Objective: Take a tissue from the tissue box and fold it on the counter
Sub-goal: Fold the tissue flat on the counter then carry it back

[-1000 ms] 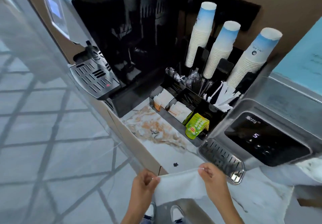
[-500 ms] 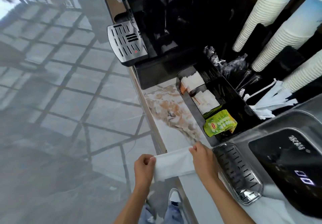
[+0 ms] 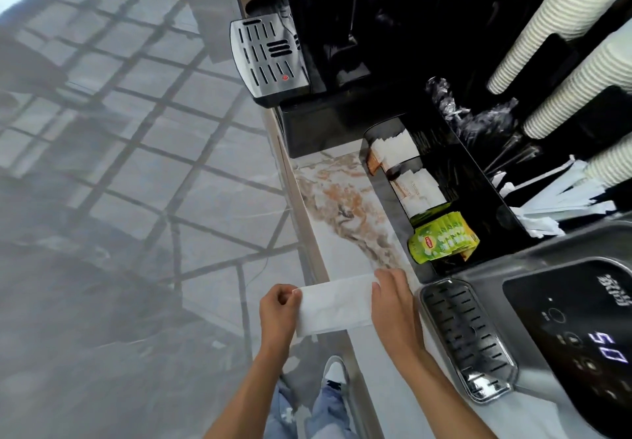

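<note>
A white tissue [image 3: 335, 305] is stretched flat between my two hands at the front edge of the marble counter [image 3: 345, 213]. It looks like a folded rectangle, partly hanging past the counter edge. My left hand [image 3: 277, 312] pinches its left end, off the counter over the floor. My right hand [image 3: 393, 305] holds its right end over the counter top. No tissue box is in view.
A water dispenser with a metal drip tray [image 3: 465, 336] stands right of my right hand. Behind it a black organizer [image 3: 478, 178] holds green tea bags [image 3: 441, 242], sachets and straws. Stacked paper cups [image 3: 554, 25] and a coffee machine [image 3: 270, 55] stand further back.
The camera tilted down and left, so the counter now runs up the right side. My hands kept hold of the tissue, which now looks flatter and more neatly rectangular.
</note>
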